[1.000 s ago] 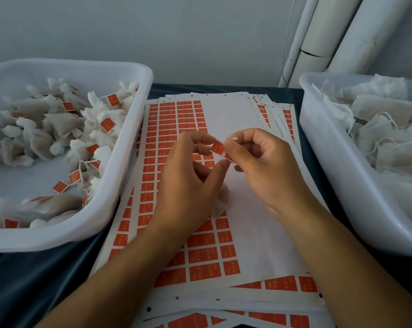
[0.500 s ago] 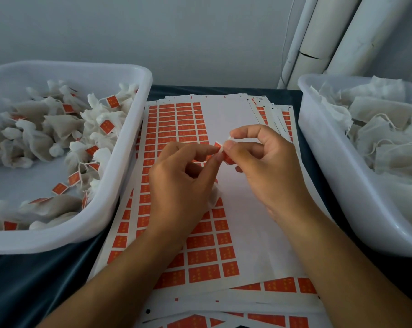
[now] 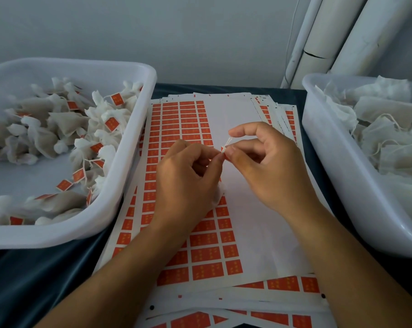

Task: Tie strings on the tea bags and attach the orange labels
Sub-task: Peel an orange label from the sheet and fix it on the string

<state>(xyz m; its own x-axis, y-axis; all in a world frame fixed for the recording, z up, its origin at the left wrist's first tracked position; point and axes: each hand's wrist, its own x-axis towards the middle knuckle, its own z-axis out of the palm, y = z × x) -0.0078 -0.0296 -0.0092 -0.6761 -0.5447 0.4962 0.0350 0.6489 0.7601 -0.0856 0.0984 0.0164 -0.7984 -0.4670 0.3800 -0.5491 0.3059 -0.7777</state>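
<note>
Both hands are meeting over the stack of white sticker sheets printed with small orange rectangular labels (image 3: pixel 201 245), which is lying on the dark blue-grey tablecloth (image 3: pixel 41 275) and serves as the landmark here. The left hand (image 3: pixel 186 181) is hovering above the middle of that stack, its thumb and forefinger pressed together on a small orange paper label (image 3: pixel 222 151). The right hand (image 3: pixel 269 166) is sitting just beside it, above the bare white part of the top sheet, its thumb and bent fingers pinching the same label from the other side. A short loop of thin white string (image 3: pixel 228 141) is sticking up from between the fingertips. A bit of white mesh tea bag (image 3: pixel 218 194) is peeking out under the left palm, mostly hidden.

To the left of the stack, touching its edge, a white rectangular plastic tub (image 3: pixel 134 147) is holding tied-up white tea bags with orange tags (image 3: pixel 82 138). To the right of the stack, a second white plastic tub (image 3: pixel 330 157) is holding flat, untied white tea bags with loose strings (image 3: pixel 385 138). Beyond the stack, at its far right, white pipes (image 3: pixel 323 39) are standing against the pale wall.
</note>
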